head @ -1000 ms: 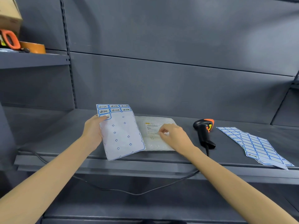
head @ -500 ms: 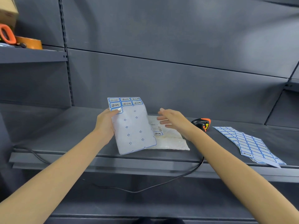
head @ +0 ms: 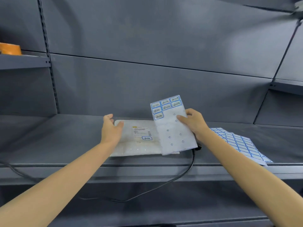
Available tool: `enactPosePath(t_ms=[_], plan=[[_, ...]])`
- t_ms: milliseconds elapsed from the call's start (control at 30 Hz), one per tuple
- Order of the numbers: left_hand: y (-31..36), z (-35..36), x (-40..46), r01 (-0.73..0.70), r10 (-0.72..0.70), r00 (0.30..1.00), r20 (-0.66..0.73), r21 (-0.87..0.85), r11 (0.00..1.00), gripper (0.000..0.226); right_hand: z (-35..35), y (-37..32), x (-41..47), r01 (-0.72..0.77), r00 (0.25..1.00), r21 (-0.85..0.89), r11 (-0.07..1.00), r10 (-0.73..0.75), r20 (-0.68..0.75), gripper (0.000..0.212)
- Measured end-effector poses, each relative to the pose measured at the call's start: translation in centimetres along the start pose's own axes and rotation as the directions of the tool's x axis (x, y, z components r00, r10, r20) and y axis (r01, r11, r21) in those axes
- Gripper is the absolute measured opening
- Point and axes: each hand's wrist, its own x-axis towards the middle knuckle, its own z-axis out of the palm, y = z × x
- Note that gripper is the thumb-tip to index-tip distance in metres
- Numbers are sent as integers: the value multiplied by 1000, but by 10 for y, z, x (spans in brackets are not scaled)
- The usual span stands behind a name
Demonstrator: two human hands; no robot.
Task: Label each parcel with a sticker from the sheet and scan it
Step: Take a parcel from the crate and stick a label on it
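Note:
A white padded parcel (head: 131, 145) lies flat on the grey shelf (head: 49, 145), with a printed address label and a blue-edged sticker (head: 146, 138) on its top. My left hand (head: 111, 129) hovers open at the parcel's left end, fingers spread. My right hand (head: 193, 122) grips the sticker sheet (head: 173, 126), held tilted over the parcel's right end; several stickers remain in its top rows. The scanner is hidden behind the sheet and my right hand; only its black cable (head: 188, 167) shows.
Spare sheets of blue-edged stickers (head: 242, 145) lie on the shelf to the right. The cable loops off the shelf's front edge and below. A roll of orange tape (head: 10, 49) sits on the upper left shelf.
The sticker sheet passed from my left hand to my right hand and moved to the right over the scanner. My left hand let go and now hovers at the parcel's left end.

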Motion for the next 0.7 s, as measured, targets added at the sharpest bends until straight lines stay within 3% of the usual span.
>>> enactPosePath(t_ms=[167, 300, 400, 567, 633, 700], plan=[[-9, 12, -4, 211, -197, 977, -77, 274, 938, 70, -84, 47, 15, -83, 972, -331, 940, 3, -236, 20], [-14, 22, -13, 262, -271, 961, -50, 475, 840, 54, -137, 95, 19, -200, 923, -418, 886, 28, -383, 29], [-13, 24, -12, 253, -273, 961, -38, 518, 817, 45, -163, 120, 19, -325, 884, -465, 823, 90, -459, 35], [-15, 18, -10, 221, -225, 973, -42, 439, 871, 21, -176, 142, 22, -413, 861, -614, 673, 68, -505, 35], [-19, 17, -12, 192, -191, 981, -31, 270, 943, 16, -174, 149, 22, -446, 862, -680, 582, 73, -502, 39], [-21, 17, -17, 181, -179, 983, -32, 100, 978, 27, -170, 153, 21, -471, 860, -708, 526, 94, -502, 46]])
